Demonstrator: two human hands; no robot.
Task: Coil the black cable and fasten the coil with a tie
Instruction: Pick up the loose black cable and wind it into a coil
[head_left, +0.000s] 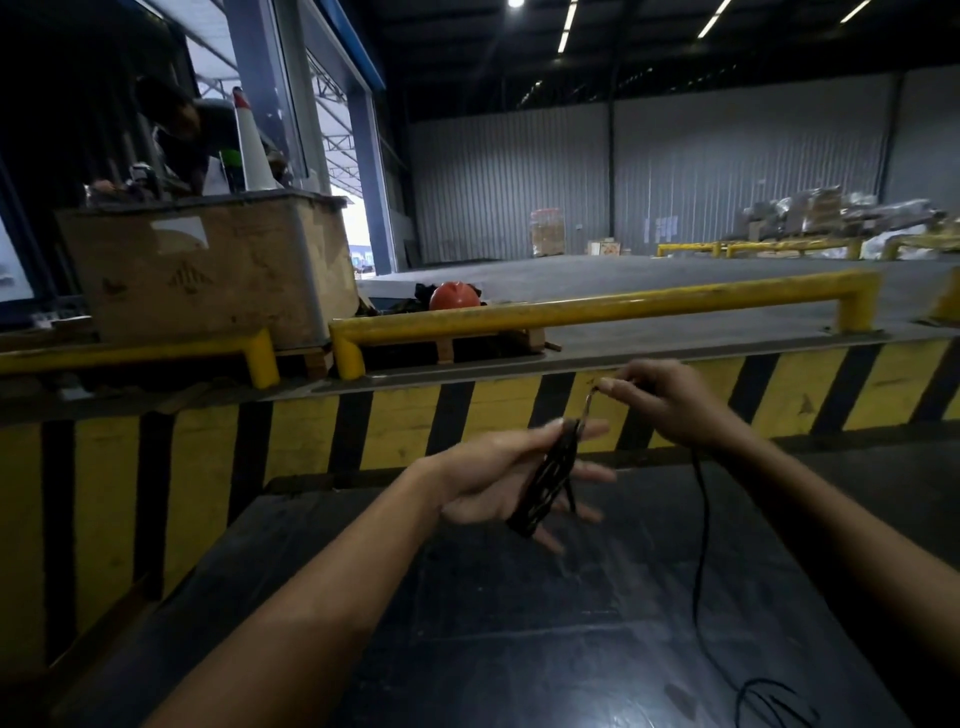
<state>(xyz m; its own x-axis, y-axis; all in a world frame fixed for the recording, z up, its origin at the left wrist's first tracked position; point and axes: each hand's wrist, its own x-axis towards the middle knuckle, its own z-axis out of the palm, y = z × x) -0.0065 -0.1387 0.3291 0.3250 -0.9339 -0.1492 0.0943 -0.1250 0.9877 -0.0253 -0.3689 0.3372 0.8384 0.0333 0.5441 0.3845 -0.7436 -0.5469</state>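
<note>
A black cable coil (545, 480) is wound around my left hand (498, 480), whose fingers are spread with the palm facing right. My right hand (662, 402) is up and to the right of it, pinching a strand of the cable (589, 402) that runs from the coil's top. The loose black cable (702, 545) hangs down from under my right hand and ends in loops (769, 704) on the dark surface at the bottom right. No tie is visible.
A dark metal platform (519, 623) lies under my arms. Ahead stands a yellow-and-black striped dock edge (441, 415) with yellow guard rails (597, 306). A wooden crate (208, 270), an orange helmet (454, 296) and another person (182, 130) are at the left.
</note>
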